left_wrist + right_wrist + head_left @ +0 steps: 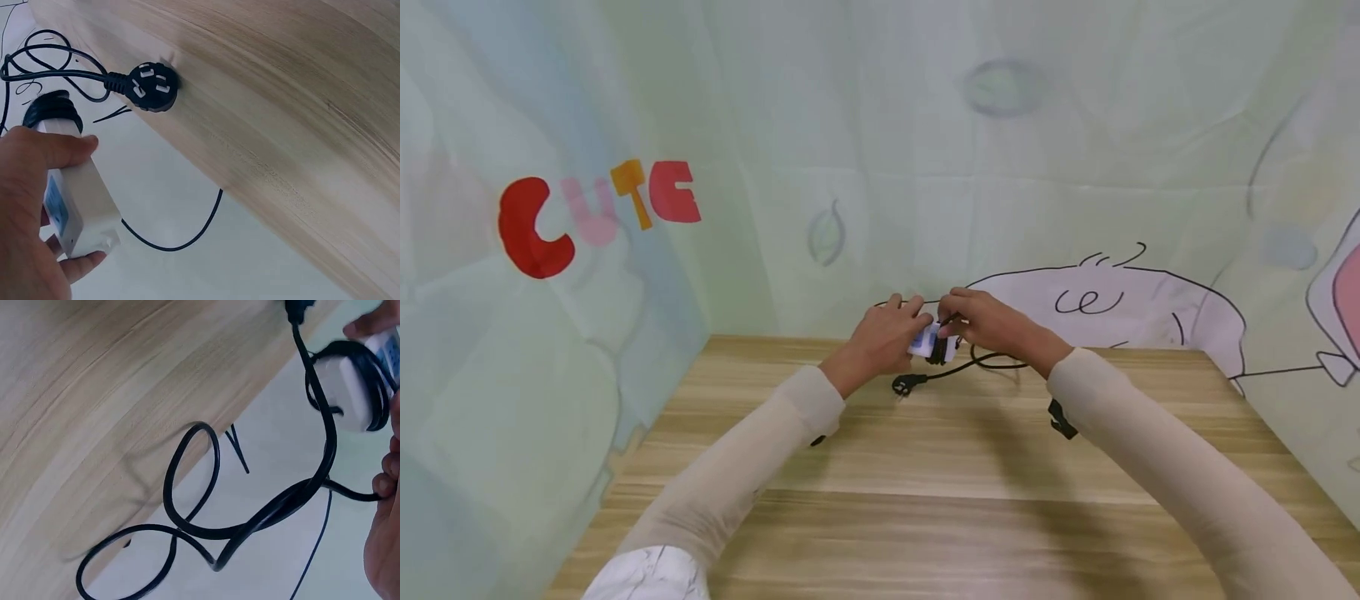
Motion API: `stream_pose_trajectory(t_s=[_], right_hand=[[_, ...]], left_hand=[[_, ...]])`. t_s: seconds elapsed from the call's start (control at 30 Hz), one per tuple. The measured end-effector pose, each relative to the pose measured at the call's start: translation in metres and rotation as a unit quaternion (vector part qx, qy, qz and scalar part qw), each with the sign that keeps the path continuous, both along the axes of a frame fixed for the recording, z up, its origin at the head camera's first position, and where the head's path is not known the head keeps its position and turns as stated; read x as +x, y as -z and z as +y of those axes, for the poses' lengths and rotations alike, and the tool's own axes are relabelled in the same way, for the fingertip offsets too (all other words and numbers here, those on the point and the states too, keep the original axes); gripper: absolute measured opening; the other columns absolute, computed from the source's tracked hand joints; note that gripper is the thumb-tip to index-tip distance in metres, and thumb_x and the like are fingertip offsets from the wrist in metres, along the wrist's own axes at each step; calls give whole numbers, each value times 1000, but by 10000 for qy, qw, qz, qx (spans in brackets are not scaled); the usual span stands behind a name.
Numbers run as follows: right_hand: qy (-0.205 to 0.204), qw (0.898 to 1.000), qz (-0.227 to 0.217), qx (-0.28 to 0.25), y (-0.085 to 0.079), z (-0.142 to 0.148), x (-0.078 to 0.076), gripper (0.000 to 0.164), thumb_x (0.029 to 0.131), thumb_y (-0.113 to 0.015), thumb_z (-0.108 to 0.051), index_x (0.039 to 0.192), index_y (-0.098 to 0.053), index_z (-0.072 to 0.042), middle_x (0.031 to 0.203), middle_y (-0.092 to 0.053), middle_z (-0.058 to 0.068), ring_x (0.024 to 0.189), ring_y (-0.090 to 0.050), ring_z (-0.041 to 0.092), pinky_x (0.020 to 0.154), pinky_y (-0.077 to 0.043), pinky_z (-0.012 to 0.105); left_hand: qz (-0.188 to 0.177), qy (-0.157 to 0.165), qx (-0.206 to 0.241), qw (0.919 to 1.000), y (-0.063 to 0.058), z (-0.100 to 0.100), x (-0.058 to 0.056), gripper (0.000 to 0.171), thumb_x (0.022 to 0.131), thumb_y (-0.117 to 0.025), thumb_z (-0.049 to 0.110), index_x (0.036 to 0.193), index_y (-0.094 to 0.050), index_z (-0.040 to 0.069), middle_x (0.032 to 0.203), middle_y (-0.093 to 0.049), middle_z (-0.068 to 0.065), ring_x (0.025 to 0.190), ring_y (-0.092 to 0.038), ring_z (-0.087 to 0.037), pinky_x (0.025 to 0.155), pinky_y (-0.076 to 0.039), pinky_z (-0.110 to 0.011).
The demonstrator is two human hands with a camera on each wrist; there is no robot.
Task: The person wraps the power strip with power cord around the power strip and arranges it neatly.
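Note:
My left hand [883, 337] grips a white power strip [90, 200] with blue patches on its face, thumb on one side and fingers on the other. Black cord [374, 387] is wound round one end of the strip. With its fingers bent, my right hand [988, 321] pinches a length of that cord close beside the strip. The cord's loose part [330, 434] hangs in loops below. Its black plug [152, 87] has several flat metal prongs and appears over the table near the far edge in the head view.
A wood-grain table [880, 533] spreads below both arms. Behind its far edge hangs a pale printed cloth [775, 125] with coloured letters and line drawings. A small black object [1062, 419] shows beside the right sleeve.

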State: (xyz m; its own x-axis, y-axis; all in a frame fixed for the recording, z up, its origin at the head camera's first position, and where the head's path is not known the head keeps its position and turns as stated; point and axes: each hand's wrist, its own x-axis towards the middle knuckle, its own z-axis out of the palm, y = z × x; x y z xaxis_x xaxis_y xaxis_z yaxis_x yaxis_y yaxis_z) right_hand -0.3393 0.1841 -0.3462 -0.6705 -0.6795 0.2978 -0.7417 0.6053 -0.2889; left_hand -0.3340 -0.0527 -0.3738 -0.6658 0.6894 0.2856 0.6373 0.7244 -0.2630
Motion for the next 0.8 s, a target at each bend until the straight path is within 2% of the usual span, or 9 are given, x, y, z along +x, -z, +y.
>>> stream_pose_trajectory(t_s=[0.17,0.27,0.4,0.53,0.63,0.8], right_hand=[[-159,9987,-212,-427,3,3,-10,7,107,-73,-7,114,-76,-5,108,-69,11,99,-67,25,92,-59,48],[-91,9942,-694,-819,6,5,-13,8,109,-70,-7,116,-74,-4,112,-71,13,102,-67,24,94,-58,46],[166,9779,-1459,-1487,14,7,-16,10,112,-68,-5,118,-71,1,112,-73,17,102,-68,25,97,-59,49],[290,9642,-1851,-1874,21,9,-20,14,114,-64,-5,120,-69,6,110,-74,19,99,-68,25,98,-59,49],[384,9540,-2090,-2114,26,10,-21,16,116,-59,-7,121,-67,6,110,-70,18,94,-65,24,86,-59,40],[628,9336,-2498,-2489,32,8,-23,21,120,-53,-15,124,-62,3,107,-61,12,83,-61,18,67,-55,29]], left_hand=[[-15,185,101,9998,-1,-6,0,46,99,-78,19,144,-68,18,139,-63,-9,105,-65,-34,76,-65,-48],[-25,363,146,9992,-1,-8,-1,49,96,-81,21,144,-69,18,137,-63,-8,105,-66,-33,77,-65,-48],[-165,552,267,9980,0,-10,-4,53,95,-84,25,145,-69,19,136,-63,-8,105,-66,-33,80,-65,-48],[-562,617,522,9951,0,-12,-5,58,95,-87,29,148,-68,19,134,-62,-8,106,-64,-32,82,-64,-48],[-968,641,874,9894,1,-14,-6,62,94,-88,32,150,-66,19,132,-61,-8,109,-62,-31,85,-61,-47],[-1474,737,1594,9734,3,-16,-8,67,90,-90,35,151,-67,16,128,-62,-9,107,-62,-29,89,-58,-46]])
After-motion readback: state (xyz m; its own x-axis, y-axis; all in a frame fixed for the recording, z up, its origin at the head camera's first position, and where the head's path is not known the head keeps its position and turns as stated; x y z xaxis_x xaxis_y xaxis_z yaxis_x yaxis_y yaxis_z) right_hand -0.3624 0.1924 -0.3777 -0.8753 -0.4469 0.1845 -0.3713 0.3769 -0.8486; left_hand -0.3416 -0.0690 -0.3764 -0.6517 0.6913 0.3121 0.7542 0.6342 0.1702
